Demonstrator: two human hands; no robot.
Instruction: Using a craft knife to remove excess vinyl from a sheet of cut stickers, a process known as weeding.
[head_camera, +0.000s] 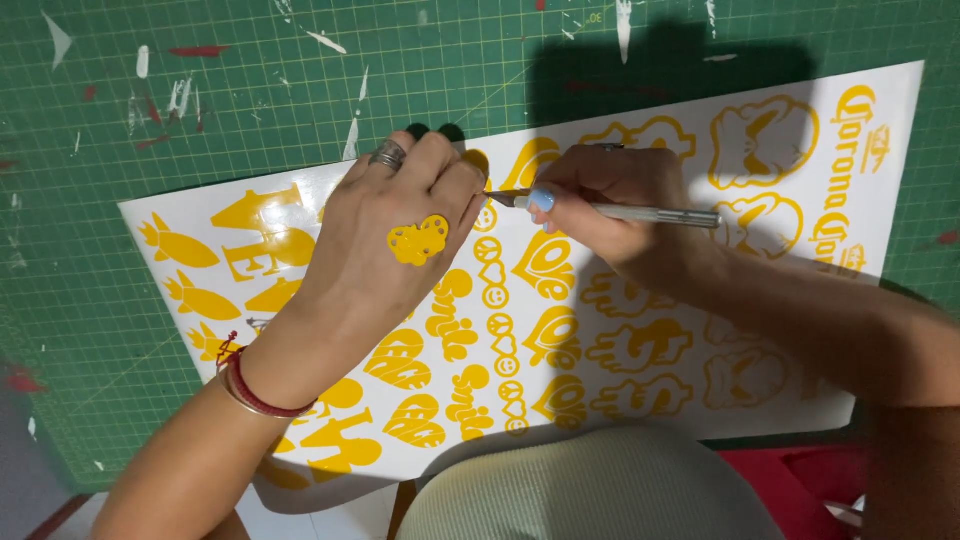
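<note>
Right hand (610, 195): fingers closed around slim silver craft knife (640, 212), blade tip at white sheet of yellow vinyl stickers (640, 330). Left hand (400, 240): flat, pressing sheet just beside the blade; holds nothing.

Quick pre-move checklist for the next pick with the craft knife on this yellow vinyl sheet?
1. Sheet pinned: left hand rests flat on the white vinyl sheet. Ok.
2. Tool grip: right hand holds the craft knife like a pen. Ok.
3. Blade tip clear of left fingertips: they sit very close together. Cannot tell.
4. Sheet fully on the green cutting mat: near edge hangs past it. Not ok.
5. Loose scrap: a yellow cutout is stuck on the back of the left hand. Not ok.
</note>
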